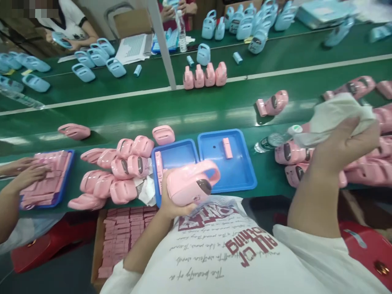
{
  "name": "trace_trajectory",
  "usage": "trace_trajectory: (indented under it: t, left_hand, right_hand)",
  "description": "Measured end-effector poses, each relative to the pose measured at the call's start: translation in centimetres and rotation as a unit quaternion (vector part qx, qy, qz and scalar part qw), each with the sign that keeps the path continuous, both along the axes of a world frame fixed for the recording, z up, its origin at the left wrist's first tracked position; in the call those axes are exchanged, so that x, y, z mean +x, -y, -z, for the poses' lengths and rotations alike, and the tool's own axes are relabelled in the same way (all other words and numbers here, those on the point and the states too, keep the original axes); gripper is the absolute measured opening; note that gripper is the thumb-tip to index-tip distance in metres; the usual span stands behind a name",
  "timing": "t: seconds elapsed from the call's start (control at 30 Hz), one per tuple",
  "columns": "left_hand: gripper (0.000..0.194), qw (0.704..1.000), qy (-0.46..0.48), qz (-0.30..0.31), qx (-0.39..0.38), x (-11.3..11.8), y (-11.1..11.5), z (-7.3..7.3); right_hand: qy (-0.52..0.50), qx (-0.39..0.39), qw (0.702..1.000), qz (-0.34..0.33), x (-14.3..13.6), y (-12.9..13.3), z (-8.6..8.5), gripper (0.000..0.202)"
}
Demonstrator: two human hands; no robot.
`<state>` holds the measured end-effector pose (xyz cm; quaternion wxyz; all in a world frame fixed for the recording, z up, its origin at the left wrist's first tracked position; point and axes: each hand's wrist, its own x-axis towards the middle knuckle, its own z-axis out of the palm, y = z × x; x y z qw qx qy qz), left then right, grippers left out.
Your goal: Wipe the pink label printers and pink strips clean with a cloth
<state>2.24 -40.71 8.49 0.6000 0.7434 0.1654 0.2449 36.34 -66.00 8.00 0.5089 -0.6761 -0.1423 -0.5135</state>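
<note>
My left hand (169, 207) grips a pink plastic housing with a loop handle (185, 185), held in front of my shirt, its dark oval window facing right. Out to the right, my right hand (344, 143) pinches a crumpled white cloth (333, 116) above a group of pink housings (292, 171). Just beyond the held housing lie two blue trays; the right tray (241, 175) carries a small pink block (227, 148), and the left tray (180, 151) holds pink blocks along its left side, partly hidden by the housing.
A clear bottle (269, 143) lies near my right hand. More pink housings (122, 192) are clustered at left, beside a co-worker's hands (30, 175) over a tray of pink blocks. A box of blocks (122, 232) stands below the table edge. Blue housings (245, 26) stand across the divider.
</note>
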Motion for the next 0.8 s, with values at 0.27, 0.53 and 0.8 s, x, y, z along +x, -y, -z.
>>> trace_trajectory:
  t: [0.27,0.53,0.8]
  left_hand:
    - [0.096,0.927,-0.124,0.248,-0.252,-2.1,0.4,4.5]
    - [0.077,0.845,-0.199,0.394,-0.302,2.0,-2.6,3.4]
    - [0.063,0.738,-0.287,0.391,-0.469,2.2,-3.5,5.1]
  right_hand:
    - [0.038,-0.229,0.973,0.007,4.7,3.1,9.8,0.033]
    - [0.069,-0.122,0.990,-0.001,7.1,1.3,12.3,0.023]
    - [0.108,0.080,0.990,-0.036,9.5,3.1,11.4,0.019]
